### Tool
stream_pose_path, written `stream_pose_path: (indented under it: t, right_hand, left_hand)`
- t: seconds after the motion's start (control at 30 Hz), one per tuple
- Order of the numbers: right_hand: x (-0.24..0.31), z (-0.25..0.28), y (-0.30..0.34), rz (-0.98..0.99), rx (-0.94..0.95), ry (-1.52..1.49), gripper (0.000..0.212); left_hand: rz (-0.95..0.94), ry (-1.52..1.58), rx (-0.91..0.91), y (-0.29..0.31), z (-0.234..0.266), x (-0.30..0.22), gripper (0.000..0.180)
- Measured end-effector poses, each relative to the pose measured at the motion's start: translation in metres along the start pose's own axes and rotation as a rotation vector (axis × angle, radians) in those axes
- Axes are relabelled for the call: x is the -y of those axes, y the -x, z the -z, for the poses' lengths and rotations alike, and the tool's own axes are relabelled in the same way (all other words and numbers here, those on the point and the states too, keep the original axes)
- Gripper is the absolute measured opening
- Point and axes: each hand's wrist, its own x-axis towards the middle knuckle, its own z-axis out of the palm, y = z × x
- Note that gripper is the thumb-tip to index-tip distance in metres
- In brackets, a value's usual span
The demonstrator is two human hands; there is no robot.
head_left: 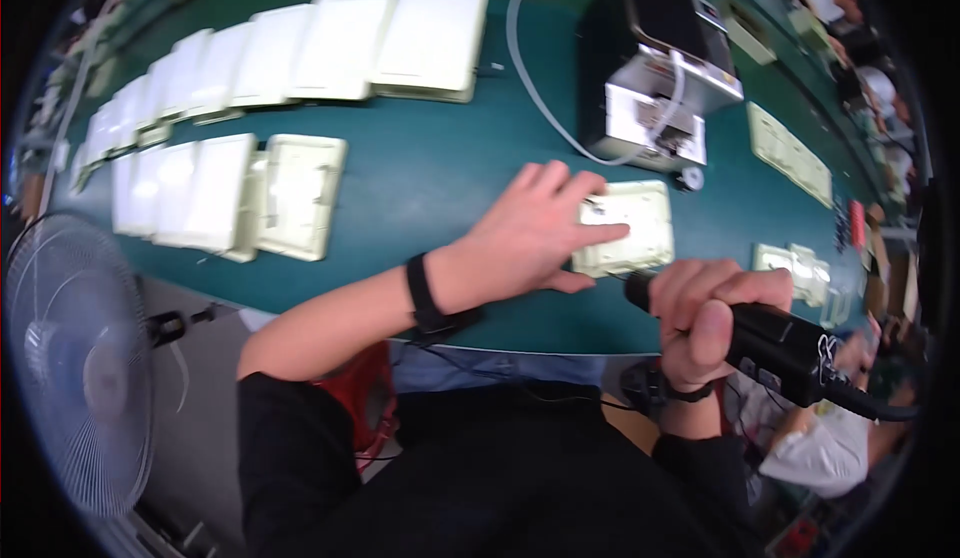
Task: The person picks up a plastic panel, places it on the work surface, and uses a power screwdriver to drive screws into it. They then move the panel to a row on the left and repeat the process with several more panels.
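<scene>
With the pale tray (650, 226) on the green desk (430, 178) as our clock's centre, we lay our left hand (525, 230) over its 9 o'clock edge, fingers spread apart, while between 4 and 5 o'clock our right hand (700, 318) has its fingers clamped around a black corded tool (775, 343), whose thin tip points to the tray's 7 o'clock edge, though we cannot tell whether it touches. At 12 o'clock we see a machine (630, 108), and at 9 and 10 o'clock two rows of pale covers (340, 48).
</scene>
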Motion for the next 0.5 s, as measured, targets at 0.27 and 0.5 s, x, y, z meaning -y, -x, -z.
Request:
stream_pose_path:
  t: [0.27,0.5]
  right_hand:
    - [0.028,0.036,0.014,0.194,0.002,-0.414,0.031]
    - [0.038,0.093,0.027,0.301,-0.145,-0.325,0.032]
  left_hand:
    - [0.347,-0.19,-0.042,0.059,0.008,-0.062,0.076]
    - [0.614,-0.634,-0.147,0.041,0.05,-0.1,0.077]
